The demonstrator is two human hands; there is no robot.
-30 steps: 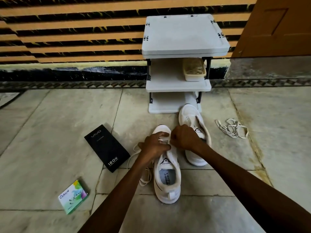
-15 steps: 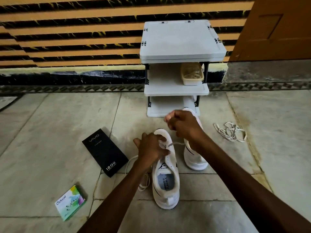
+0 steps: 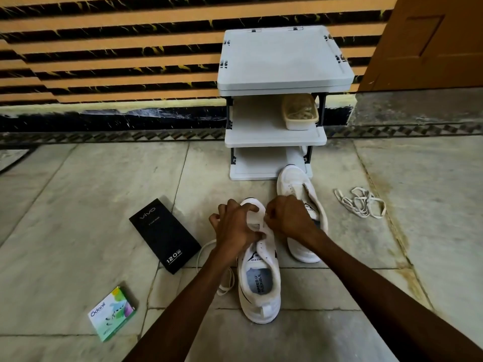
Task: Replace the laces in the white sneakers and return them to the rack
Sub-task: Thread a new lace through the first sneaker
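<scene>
A floor (image 3: 78,205) of pale, stained marble slabs is seen, bounded by a wall (image 3: 104,61) striped in orange and black. A brown door (image 3: 431,43) is set at the right. A grey rack (image 3: 285,58) is placed against the wall, and a beige tub (image 3: 300,113) is kept on its middle shelf.

The near sneaker (image 3: 258,283) is stood upright on the floor in front of the rack, heel toward the camera. It is white with thin black trim, and a printed insole is exposed. Its front is gripped by the left hand (image 3: 235,226), whose fingers are curled over the upper. The lace (image 3: 206,252) is trailed from it onto the floor at the left. At the eyelets the lace is pinched by the curled fingers of the right hand (image 3: 290,218). The far sneaker (image 3: 300,186) is set just beyond and to the right, unlaced, with its toe at the bottom shelf.

Two sneakers are counted, and two laces: the second, a loose lace (image 3: 360,202), is left in a tangle well to the right. Two boxes are laid at the left, a black box (image 3: 164,233) and a green box (image 3: 112,313). One rack of three shelves and one tub are counted.
</scene>
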